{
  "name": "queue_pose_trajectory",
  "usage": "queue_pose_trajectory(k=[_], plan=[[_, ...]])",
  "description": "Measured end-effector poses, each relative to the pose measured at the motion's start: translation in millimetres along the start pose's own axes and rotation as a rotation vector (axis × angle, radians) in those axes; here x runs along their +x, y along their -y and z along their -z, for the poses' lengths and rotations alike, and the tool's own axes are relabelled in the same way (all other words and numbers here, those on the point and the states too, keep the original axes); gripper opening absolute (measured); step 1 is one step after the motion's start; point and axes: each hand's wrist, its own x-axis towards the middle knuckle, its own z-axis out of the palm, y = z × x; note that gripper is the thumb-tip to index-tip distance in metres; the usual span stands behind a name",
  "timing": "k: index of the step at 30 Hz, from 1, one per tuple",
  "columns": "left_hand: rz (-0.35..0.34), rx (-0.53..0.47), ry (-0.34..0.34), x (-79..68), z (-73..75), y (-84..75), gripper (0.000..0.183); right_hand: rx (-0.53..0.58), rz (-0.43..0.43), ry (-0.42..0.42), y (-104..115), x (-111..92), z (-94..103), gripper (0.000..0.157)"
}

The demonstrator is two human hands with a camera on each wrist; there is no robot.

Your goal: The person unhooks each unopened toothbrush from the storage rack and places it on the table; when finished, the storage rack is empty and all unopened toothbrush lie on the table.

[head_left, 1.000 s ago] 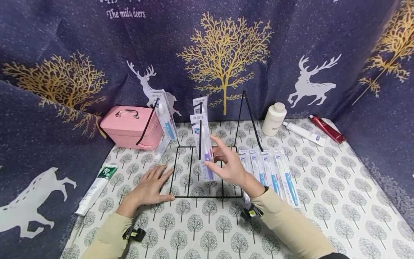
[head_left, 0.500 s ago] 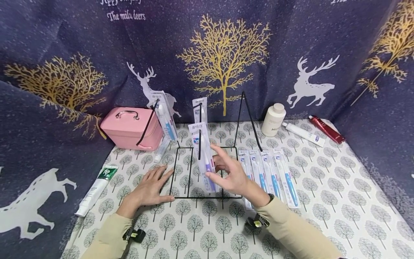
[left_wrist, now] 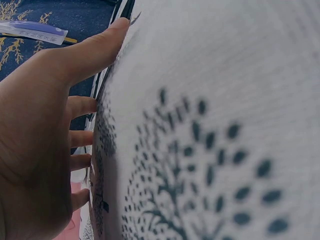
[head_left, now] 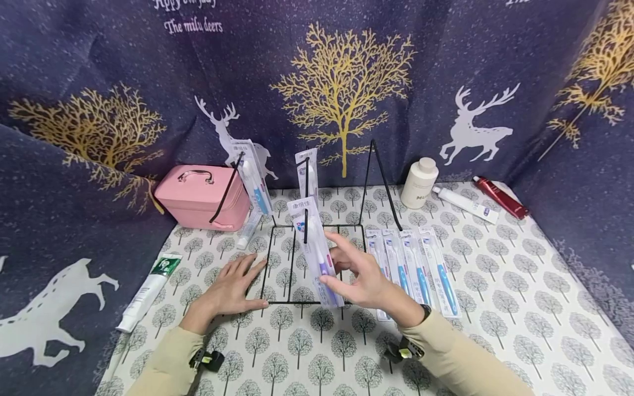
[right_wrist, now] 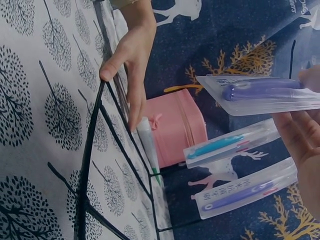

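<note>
Head view: the right hand (head_left: 364, 278) pinches a purple toothbrush pack (head_left: 317, 256) at its lower part, grip closed by thumb and fingers. The pack tilts above the wire rack (head_left: 290, 275), midway between the left and right edges of the table (head_left: 297, 352); the middle prong (head_left: 305, 228) shows across its upper part. The left hand (head_left: 225, 289) has a released grip: fingers spread, thumb at the rack's front left corner. Blue toothbrush packs (head_left: 413, 258) lie right of the rack. The pink case (head_left: 200, 201) stands near the table's back left corner; the red tube (head_left: 500, 197) lies near the back right corner.
</note>
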Motion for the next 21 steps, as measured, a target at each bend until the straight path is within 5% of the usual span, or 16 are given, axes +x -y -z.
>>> queue_pose_trajectory(k=[8,21], plan=[[0.004,-0.009,0.006,1.4,-1.8,0.1,0.1,0.022,0.004,0.025,-13.3,-23.7,0.3,0.073],[-0.003,0.003,-0.012,0.3,-2.4,0.6,0.1,0.041,-0.035,0.082,12.2,-22.5,2.9,0.073]])
